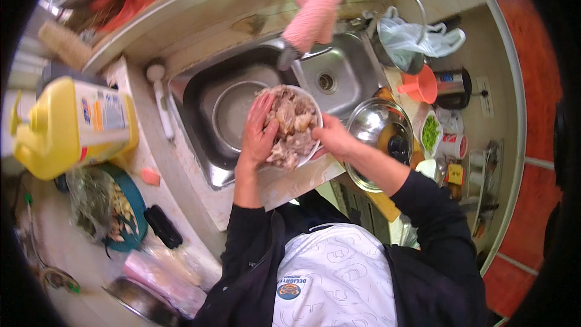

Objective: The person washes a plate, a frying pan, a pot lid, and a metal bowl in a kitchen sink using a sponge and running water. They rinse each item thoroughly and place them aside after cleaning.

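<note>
Over the front of the double steel sink (pixel 199 145), my right hand (pixel 331 138) grips the rim of a white bowl (pixel 313 156), its thumb at the edge. The bowl is heaped with pieces of pale meat (pixel 290 118). My left hand (pixel 259 131) lies flat against the left side of the meat, fingers extended; part of the bowl's rim is hidden behind it. A round metal basin (pixel 227 120) sits in the large left sink bowl, beyond my left hand. A pink cloth (pixel 315 16) covers the faucet behind the sink.
A glass pot lid (pixel 379 131) lies right of the sink, near an orange funnel-like cup (pixel 420 85) and a dish of chopped greens (pixel 430 134). At left stand a yellow pump jug (pixel 72 127) and a teal basket (pixel 136 231). A white shower-like wand (pixel 161 104) lies beside the sink.
</note>
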`<state>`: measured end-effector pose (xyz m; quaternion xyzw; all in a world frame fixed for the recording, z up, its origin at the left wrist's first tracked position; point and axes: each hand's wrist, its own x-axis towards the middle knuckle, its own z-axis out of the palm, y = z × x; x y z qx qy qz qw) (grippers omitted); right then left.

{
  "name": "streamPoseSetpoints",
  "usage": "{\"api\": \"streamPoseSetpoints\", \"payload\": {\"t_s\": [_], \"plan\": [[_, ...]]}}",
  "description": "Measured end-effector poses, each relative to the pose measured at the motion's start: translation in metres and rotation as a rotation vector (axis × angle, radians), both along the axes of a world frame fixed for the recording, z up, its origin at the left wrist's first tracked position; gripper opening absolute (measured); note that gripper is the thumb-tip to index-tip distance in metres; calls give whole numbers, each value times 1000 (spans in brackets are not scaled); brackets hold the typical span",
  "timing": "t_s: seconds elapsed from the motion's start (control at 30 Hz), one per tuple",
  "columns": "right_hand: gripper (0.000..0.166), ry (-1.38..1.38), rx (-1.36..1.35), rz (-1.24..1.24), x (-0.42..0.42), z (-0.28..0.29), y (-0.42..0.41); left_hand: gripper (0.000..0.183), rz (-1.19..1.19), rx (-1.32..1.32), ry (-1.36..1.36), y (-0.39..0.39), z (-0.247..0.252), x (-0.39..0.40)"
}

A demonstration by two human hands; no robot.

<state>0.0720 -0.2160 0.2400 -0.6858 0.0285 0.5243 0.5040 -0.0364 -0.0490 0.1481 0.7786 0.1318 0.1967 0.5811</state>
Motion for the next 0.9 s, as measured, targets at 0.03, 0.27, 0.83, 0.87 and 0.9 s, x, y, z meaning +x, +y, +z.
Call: {"api": "streamPoseSetpoints", "payload": {"t_s": [0.03,0.27,0.83,0.87,0.9], "plan": [[48,77,50,-109,-10,-13,-11,54,-49,107,48,4,18,-3],[59,312,411,-318,-60,-32,-59,43,-187,-177,125,4,93,-8],[50,183,618,-576,-96,39,-195,42,-39,1229,529,56,12,-36],[50,154,630,-631,-99,45,-206,41,-57,644,518,47,15,-24],[51,124,625,-694,-104,55,-221,41,-81,58,514,37,22,-17]]}}
